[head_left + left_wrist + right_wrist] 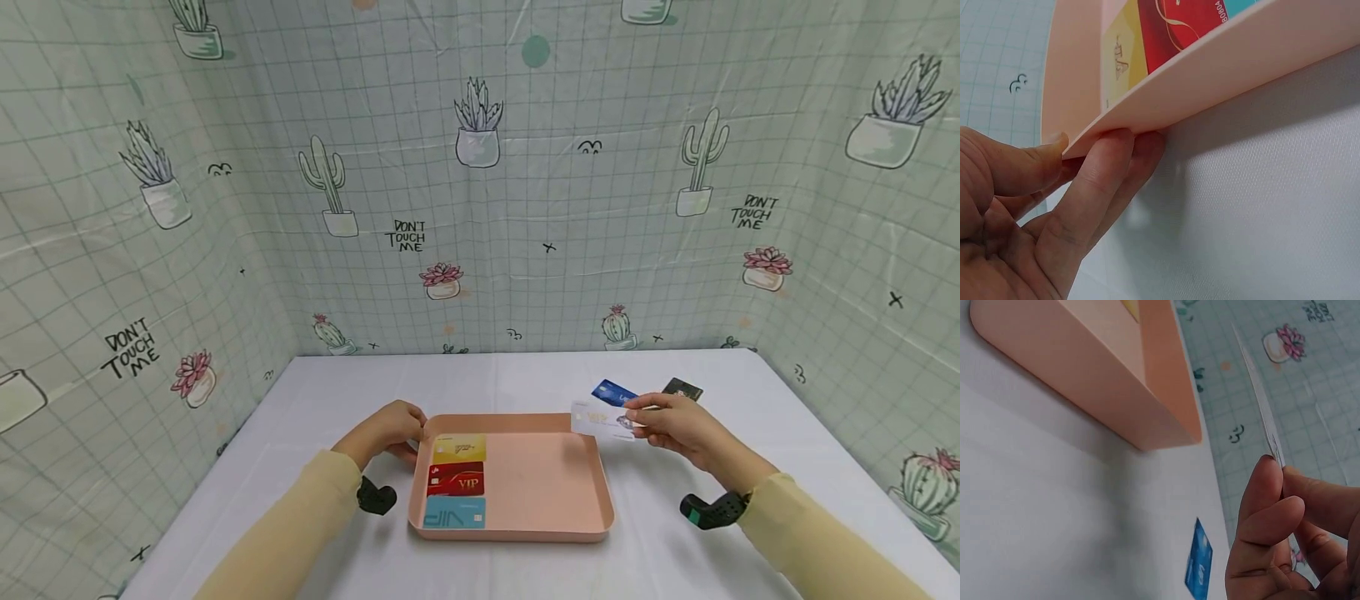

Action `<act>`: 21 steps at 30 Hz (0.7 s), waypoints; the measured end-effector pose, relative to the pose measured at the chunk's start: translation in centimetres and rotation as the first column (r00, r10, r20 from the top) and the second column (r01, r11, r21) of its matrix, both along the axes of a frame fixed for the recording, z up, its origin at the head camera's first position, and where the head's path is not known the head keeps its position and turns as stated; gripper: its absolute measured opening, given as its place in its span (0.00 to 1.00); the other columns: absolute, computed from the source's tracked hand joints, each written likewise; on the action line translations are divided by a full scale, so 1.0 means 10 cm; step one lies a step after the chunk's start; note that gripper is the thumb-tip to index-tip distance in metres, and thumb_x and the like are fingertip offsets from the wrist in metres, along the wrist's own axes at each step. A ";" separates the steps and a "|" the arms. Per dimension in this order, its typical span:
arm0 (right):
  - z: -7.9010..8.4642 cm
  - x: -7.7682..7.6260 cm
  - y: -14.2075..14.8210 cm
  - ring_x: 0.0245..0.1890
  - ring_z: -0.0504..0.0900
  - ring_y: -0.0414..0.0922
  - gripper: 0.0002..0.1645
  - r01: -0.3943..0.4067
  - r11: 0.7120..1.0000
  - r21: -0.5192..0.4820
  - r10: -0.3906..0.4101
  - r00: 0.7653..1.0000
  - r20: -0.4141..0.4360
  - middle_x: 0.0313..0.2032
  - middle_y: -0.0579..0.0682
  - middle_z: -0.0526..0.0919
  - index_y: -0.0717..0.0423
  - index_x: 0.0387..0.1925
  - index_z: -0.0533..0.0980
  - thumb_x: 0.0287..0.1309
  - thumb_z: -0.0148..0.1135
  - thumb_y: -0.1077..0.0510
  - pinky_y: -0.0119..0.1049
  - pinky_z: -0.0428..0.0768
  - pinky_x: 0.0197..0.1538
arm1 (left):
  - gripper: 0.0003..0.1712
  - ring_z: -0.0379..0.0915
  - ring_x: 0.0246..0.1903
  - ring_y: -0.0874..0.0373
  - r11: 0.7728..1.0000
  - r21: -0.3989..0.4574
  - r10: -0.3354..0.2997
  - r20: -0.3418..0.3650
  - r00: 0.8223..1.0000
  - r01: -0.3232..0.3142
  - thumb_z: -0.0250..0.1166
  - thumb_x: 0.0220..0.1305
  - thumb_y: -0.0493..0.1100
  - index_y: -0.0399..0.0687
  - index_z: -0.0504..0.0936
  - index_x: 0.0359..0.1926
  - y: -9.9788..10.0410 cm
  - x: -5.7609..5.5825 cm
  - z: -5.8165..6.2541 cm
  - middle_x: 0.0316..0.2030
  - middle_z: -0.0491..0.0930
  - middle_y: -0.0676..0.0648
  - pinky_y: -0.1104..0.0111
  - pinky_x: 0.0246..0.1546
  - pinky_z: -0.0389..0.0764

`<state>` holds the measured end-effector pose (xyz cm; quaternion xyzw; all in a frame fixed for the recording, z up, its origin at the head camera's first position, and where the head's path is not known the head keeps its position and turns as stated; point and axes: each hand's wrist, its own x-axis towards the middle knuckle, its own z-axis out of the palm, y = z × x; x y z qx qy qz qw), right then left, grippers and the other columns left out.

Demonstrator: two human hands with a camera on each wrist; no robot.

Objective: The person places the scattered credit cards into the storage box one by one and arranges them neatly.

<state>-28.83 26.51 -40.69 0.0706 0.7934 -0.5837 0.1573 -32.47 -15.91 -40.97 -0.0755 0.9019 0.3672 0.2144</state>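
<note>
On white cloth, left fingers grip a pink tray holding three cards; right fingers pinch a white card.

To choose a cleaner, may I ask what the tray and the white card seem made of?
Tray: perhaps plastic or leatherette, matte; it looks smooth, without sharp highlights. White card: probably plastic, finish unclear; its thin edge looks nearly straight.

This looks like a screened-off booth of some kind: a white-covered worktop hemmed in by wrinkled, grid-printed sheeting at 9, 12 and 3 o'clock, with tall cactus drawings at 11 and 1 o'clock. The sort of building around it cannot be told.
</note>
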 end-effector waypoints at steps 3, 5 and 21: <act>-0.04 0.03 -0.11 0.34 0.83 0.41 0.23 -0.020 1.000 -0.012 0.020 1.000 -0.005 0.39 0.49 0.83 0.67 0.59 0.76 0.70 0.65 0.56 0.26 0.82 0.33 | 0.14 0.84 0.24 0.53 1.000 0.009 0.002 0.010 1.000 -0.002 0.64 0.69 0.36 0.35 0.81 0.53 0.00 0.00 0.02 0.41 0.84 0.40 0.67 0.30 0.89; -0.05 0.06 -0.18 0.33 0.83 0.40 0.22 -0.041 0.999 -0.016 0.041 0.999 -0.016 0.38 0.48 0.84 0.67 0.58 0.78 0.69 0.66 0.57 0.26 0.82 0.33 | 0.14 0.84 0.24 0.54 1.000 0.018 -0.004 0.013 1.000 0.004 0.63 0.69 0.35 0.34 0.81 0.53 0.00 0.00 0.03 0.40 0.84 0.40 0.67 0.29 0.88; -0.15 0.26 -0.64 0.24 0.83 0.39 0.16 -0.080 0.976 0.204 0.103 0.989 -0.108 0.28 0.47 0.86 0.64 0.46 0.86 0.61 0.70 0.56 0.32 0.87 0.29 | 0.15 0.83 0.23 0.54 1.000 0.007 -0.004 0.000 1.000 0.004 0.63 0.70 0.36 0.34 0.81 0.54 -0.02 -0.01 -0.02 0.41 0.85 0.40 0.68 0.28 0.88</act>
